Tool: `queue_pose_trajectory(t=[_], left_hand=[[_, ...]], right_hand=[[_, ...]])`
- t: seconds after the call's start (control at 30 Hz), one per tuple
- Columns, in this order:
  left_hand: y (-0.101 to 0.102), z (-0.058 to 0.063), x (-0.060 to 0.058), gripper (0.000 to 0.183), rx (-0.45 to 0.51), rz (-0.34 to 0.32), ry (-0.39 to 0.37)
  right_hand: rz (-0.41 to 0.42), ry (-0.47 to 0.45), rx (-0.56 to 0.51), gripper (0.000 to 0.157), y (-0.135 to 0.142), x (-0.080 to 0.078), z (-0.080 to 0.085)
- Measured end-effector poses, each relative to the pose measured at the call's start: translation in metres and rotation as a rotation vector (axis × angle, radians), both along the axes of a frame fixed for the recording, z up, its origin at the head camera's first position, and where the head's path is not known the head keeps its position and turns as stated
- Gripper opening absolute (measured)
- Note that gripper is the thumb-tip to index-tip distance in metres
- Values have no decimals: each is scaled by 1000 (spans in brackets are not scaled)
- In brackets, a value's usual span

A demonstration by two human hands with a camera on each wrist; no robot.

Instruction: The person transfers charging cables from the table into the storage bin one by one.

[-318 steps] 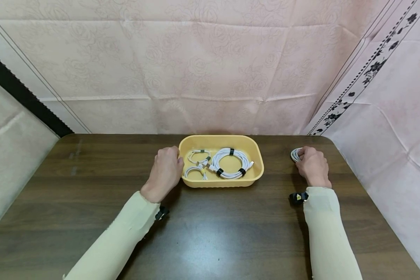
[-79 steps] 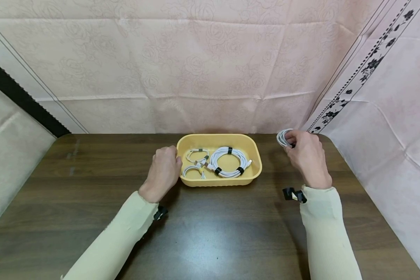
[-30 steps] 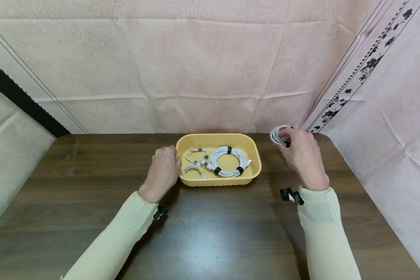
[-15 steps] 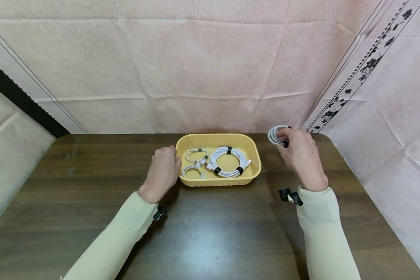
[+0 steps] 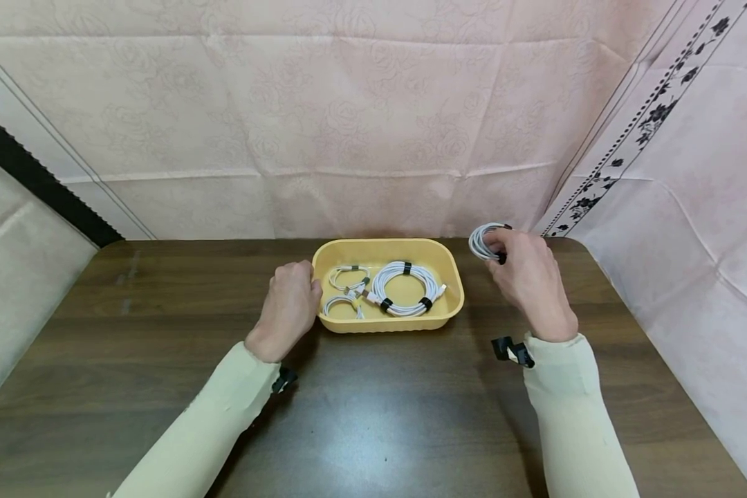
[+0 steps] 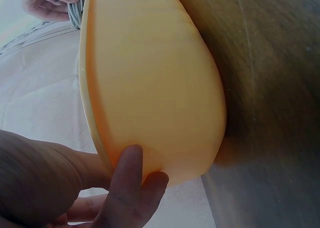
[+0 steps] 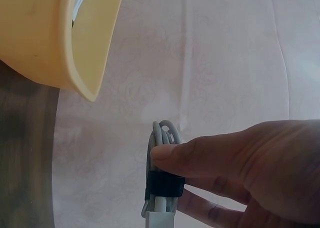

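Observation:
My left hand (image 5: 289, 308) grips the left end of a yellow plastic bin (image 5: 395, 324); in the left wrist view its fingertips (image 6: 131, 163) press the outer wall and the thumb reaches over the rim. Up in the air, right of the bin, my right hand (image 5: 531, 280) pinches a coiled white cable (image 5: 482, 242) bound with black straps. The right wrist view shows the thumb on the coil (image 7: 159, 138), just above a black strap (image 7: 166, 183), with a white plug end (image 7: 160, 219) below. Inside the bin lie a large white cable coil (image 5: 382, 283) and two smaller coiled cables (image 5: 342, 299).
The bin stands on a dark wooden table (image 5: 361, 415) near its back edge. A pale patterned cloth (image 5: 348, 124) hangs behind, and more cloth (image 5: 709, 228) closes off the right side.
The right hand lifted the coiled cable off the table at the right and carried it left, nearer the bin; it is still drifting left. The left hand has kept its grip on the bin.

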State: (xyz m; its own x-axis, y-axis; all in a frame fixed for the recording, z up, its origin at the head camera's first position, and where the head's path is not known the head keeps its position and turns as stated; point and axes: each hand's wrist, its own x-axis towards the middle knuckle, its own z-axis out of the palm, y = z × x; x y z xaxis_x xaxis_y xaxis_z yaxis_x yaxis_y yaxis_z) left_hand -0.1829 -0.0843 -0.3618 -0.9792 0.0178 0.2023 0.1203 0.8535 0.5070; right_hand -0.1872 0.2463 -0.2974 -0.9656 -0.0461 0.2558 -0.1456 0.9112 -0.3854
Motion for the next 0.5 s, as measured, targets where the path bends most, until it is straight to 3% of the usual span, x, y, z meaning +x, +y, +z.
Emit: queue_pose_trajectory(t=[0.5], left_hand=[[0, 0, 0, 15, 5, -8, -2]], right_hand=[[44, 11, 9, 28, -6, 0, -1]])
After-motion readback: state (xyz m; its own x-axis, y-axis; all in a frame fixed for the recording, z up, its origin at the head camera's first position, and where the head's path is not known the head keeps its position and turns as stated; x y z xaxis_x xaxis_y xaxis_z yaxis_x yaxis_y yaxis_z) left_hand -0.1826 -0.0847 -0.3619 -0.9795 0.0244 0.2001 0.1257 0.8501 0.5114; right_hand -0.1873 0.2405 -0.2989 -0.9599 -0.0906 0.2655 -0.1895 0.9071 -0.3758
